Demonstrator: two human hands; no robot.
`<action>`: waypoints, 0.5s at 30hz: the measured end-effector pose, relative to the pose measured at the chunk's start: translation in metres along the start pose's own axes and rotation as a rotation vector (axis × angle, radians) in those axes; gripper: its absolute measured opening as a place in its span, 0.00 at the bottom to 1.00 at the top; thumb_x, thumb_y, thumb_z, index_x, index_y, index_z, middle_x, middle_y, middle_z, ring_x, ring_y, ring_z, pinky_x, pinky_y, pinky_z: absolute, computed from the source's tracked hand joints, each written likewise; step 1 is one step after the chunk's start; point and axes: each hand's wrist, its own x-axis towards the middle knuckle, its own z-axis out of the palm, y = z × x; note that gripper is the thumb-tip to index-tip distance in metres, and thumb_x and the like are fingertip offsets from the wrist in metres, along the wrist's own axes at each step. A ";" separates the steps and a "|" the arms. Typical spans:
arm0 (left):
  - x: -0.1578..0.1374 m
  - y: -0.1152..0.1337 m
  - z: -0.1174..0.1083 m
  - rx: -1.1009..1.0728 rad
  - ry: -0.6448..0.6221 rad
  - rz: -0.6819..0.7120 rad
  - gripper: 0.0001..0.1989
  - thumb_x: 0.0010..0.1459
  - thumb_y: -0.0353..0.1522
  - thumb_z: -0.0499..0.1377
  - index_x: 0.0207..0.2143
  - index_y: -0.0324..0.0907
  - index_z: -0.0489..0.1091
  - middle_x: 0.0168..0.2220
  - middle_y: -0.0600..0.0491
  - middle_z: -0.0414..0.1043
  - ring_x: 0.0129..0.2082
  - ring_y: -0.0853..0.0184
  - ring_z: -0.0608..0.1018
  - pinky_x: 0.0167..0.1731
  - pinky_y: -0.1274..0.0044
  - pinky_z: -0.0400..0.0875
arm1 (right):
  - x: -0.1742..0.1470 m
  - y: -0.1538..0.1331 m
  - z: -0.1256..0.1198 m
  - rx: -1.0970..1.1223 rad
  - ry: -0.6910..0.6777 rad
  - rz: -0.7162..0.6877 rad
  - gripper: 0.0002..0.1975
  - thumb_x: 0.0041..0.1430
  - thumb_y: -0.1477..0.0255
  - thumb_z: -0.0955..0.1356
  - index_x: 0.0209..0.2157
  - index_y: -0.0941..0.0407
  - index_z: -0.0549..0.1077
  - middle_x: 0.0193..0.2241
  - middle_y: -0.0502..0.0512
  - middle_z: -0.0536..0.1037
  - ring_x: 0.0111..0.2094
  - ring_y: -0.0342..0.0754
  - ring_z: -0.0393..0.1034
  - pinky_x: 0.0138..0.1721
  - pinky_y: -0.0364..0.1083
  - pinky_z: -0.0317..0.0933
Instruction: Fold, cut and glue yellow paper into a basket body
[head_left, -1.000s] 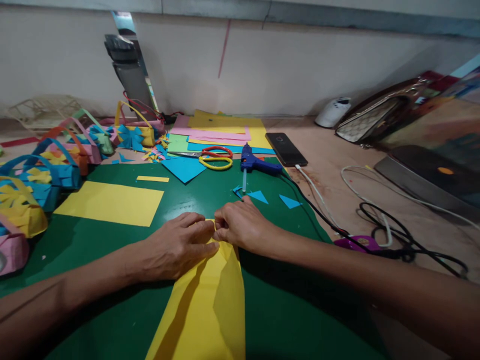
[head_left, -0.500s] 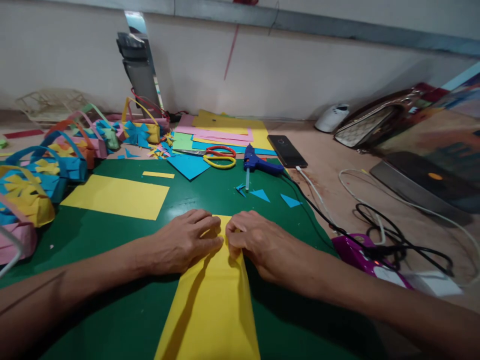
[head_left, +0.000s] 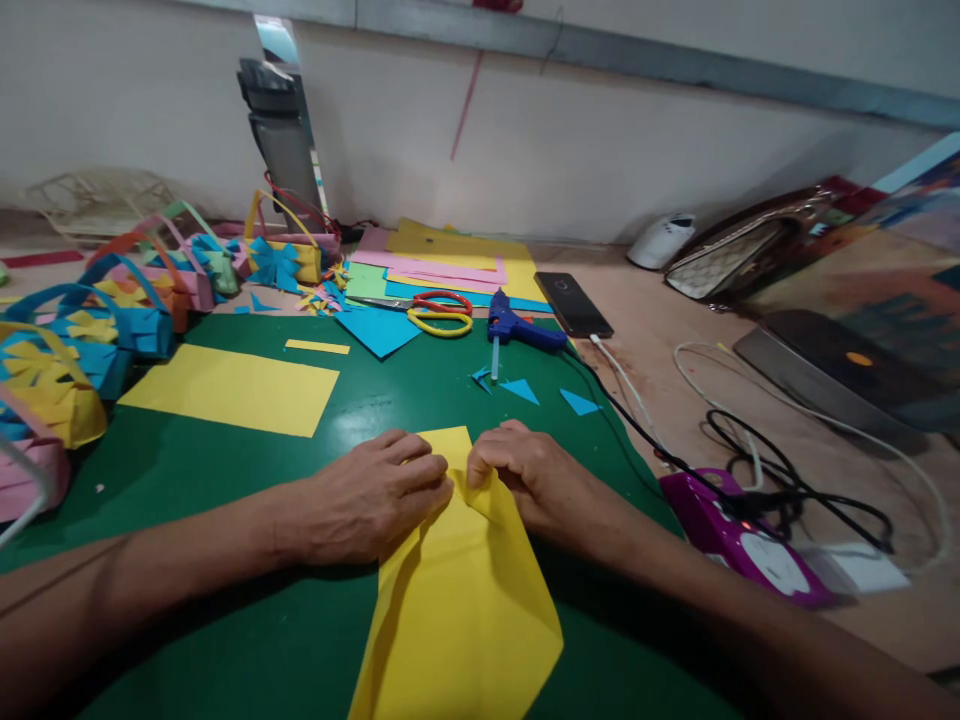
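A folded sheet of yellow paper lies in front of me on the green mat, its near part spread toward me and its far end flat between my hands. My left hand is closed on the paper's left edge, fingers curled over it. With thumb and fingers my right hand pinches the right edge, where the paper bends up in a crease. Beyond my left hand is a flat yellow paper rectangle. A narrow yellow strip rests just past it.
Scissors, a blue glue gun and blue scraps lie ahead. Paper baskets line the left. A phone, cables and a purple power strip are on the right. Coloured sheets lie at the back.
My right hand has moved slightly right, pulling the paper's right edge up and outward. The near part of the paper has widened and shifted right. My left hand stays nearly in place.
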 end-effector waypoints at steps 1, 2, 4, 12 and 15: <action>0.001 0.001 -0.002 -0.007 -0.013 0.000 0.11 0.64 0.26 0.47 0.45 0.38 0.65 0.42 0.45 0.68 0.41 0.59 0.66 0.42 0.67 0.62 | 0.000 0.000 0.001 0.012 0.017 0.000 0.11 0.53 0.85 0.61 0.24 0.56 0.67 0.23 0.49 0.71 0.29 0.44 0.63 0.37 0.45 0.53; 0.001 0.001 -0.003 -0.012 -0.027 -0.001 0.10 0.63 0.27 0.48 0.45 0.39 0.65 0.42 0.46 0.67 0.40 0.59 0.66 0.42 0.68 0.62 | -0.001 0.001 0.002 0.022 0.034 0.001 0.12 0.54 0.84 0.60 0.24 0.56 0.68 0.23 0.49 0.72 0.30 0.44 0.64 0.36 0.45 0.53; 0.002 0.003 -0.006 -0.013 -0.051 -0.006 0.10 0.63 0.28 0.48 0.45 0.40 0.65 0.42 0.47 0.67 0.40 0.60 0.66 0.41 0.68 0.62 | -0.002 0.002 0.005 0.046 0.063 0.006 0.13 0.56 0.84 0.59 0.24 0.56 0.69 0.24 0.50 0.73 0.30 0.45 0.64 0.36 0.45 0.54; 0.004 0.008 -0.008 0.043 -0.099 -0.019 0.10 0.64 0.30 0.51 0.47 0.41 0.64 0.36 0.50 0.66 0.37 0.60 0.65 0.35 0.68 0.59 | -0.005 0.006 0.010 0.106 0.102 0.019 0.14 0.57 0.85 0.59 0.25 0.56 0.70 0.26 0.52 0.75 0.32 0.46 0.63 0.37 0.45 0.54; 0.004 0.010 -0.008 0.050 -0.102 -0.023 0.11 0.65 0.30 0.49 0.49 0.42 0.64 0.36 0.50 0.65 0.37 0.60 0.65 0.36 0.68 0.59 | -0.006 0.007 0.011 0.101 0.108 -0.010 0.14 0.58 0.84 0.59 0.25 0.56 0.69 0.25 0.51 0.74 0.32 0.46 0.62 0.37 0.46 0.54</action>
